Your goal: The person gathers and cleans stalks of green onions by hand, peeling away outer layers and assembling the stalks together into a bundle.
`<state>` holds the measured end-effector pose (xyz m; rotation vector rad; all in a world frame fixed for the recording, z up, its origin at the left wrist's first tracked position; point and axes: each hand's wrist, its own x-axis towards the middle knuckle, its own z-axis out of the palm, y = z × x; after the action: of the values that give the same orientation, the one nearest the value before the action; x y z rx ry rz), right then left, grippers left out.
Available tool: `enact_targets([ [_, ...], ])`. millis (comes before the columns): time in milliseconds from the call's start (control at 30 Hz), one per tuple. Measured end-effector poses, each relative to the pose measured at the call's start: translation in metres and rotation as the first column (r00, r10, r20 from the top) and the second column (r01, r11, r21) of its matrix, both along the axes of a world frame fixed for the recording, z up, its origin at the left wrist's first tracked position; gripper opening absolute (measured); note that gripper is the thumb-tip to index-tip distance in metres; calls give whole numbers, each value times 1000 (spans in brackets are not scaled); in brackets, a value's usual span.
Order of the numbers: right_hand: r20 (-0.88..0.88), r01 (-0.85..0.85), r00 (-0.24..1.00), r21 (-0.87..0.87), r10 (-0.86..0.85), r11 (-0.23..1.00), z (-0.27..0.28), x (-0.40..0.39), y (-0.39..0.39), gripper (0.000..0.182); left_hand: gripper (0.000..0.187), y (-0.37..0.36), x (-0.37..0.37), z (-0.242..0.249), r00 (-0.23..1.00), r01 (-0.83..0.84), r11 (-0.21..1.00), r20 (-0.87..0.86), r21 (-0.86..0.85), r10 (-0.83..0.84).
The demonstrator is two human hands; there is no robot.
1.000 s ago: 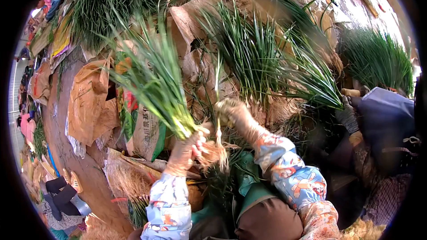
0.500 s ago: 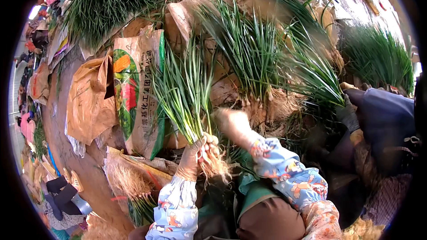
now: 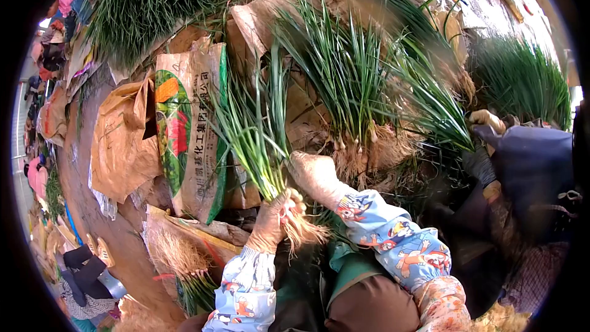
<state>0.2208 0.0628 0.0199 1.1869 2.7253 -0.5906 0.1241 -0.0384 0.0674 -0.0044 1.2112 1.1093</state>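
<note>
Near the bottom centre my left hand (image 3: 268, 222) is wrapped round the base of a bunch of green onions (image 3: 258, 160), whose leaves point up and whose pale roots hang to the right. My right hand (image 3: 313, 174) touches the right side of the bunch a little above the left hand; its fingertips are hidden behind or against the stalks. Behind my right hand lies a pile of green onions (image 3: 347, 80) with bulbs and roots toward me. A printed sack (image 3: 200, 129) lies left of the held bunch.
A brown paper bag (image 3: 126, 141) lies at the left. More onions with roots (image 3: 181, 249) rest on a sack at lower left. At the right, a co-worker's gloved hand (image 3: 480, 166) touches other onions. A large leafy heap (image 3: 153, 6) lies at the top left.
My right hand, blurred before, has moved slightly down and left against the held bunch. The bunch's leaves have drawn closer together. At the right, a co-worker's other gloved hand has come into clearer view.
</note>
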Motion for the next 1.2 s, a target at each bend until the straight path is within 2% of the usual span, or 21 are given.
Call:
enact_targets([
  [33,-173,90,981,2,-88,996,-6,5,4,20,28,10,2,21,996,-30,999,-83,36,33],
  [67,-61,198,977,-115,-206,973,2,7,14,18,24,11,1,29,993,-98,995,65,25,96],
  [100,22,302,952,-196,-304,933,1,14,30,16,22,7,-6,33,995,-102,992,6,72,101],
  [167,163,491,871,-294,-463,820,-21,39,60,16,20,-4,-28,32,979,-138,943,184,302,85],
  [233,250,136,968,-435,-26,890,-2,37,51,36,21,18,-29,70,945,-314,829,235,463,226],
  [300,163,-266,888,-582,430,768,44,23,42,55,18,15,-40,66,919,-387,884,30,261,393],
  [367,300,66,954,-217,2,974,20,5,48,63,38,16,-51,45,949,-267,937,-106,224,296],
  [433,210,230,953,-39,-217,972,18,0,88,47,57,13,-36,9,966,-255,946,15,201,258],
  [500,370,143,891,319,-262,937,-39,-8,110,25,50,2,-32,13,978,-181,983,99,-19,182],
  [533,329,86,926,289,-183,953,-38,-11,112,11,42,5,-26,5,842,-215,973,521,86,140],
  [567,331,81,927,289,-179,954,-38,-10,105,11,38,-1,-22,4,881,-249,964,436,97,184],
  [633,-23,58,998,-35,-59,998,-33,-1,72,13,39,0,-25,12,915,-263,937,368,228,167],
  [700,158,-293,892,-514,424,807,-10,0,32,16,44,18,-25,44,960,-259,937,169,234,223],
  [767,-21,-270,934,-694,356,668,27,29,8,19,52,20,-40,27,977,-171,955,170,244,132],
  [800,225,-252,909,-376,352,892,25,34,10,23,59,16,-47,3,976,-131,935,210,328,63],
  [833,202,47,979,-180,-10,983,14,44,20,30,55,14,-44,6,976,-121,962,204,243,71],
  [867,30,368,930,-38,-367,929,11,51,31,37,52,8,-39,-1,979,-113,968,190,223,71],
  [967,265,404,869,109,-418,908,-10,41,72,35,39,-7,-21,-22,941,-119,972,334,201,47],
  [1033,409,292,848,167,-336,942,-24,31,87,33,33,-10,-11,-20,964,-65,994,263,89,39],
  [1167,-202,484,824,-237,-530,843,14,42,85,21,25,5,-8,7,995,65,992,-79,112,-56],
  [1200,-191,489,707,-564,-681,665,39,40,79,18,25,6,-11,7,996,53,993,-79,106,-45],
])
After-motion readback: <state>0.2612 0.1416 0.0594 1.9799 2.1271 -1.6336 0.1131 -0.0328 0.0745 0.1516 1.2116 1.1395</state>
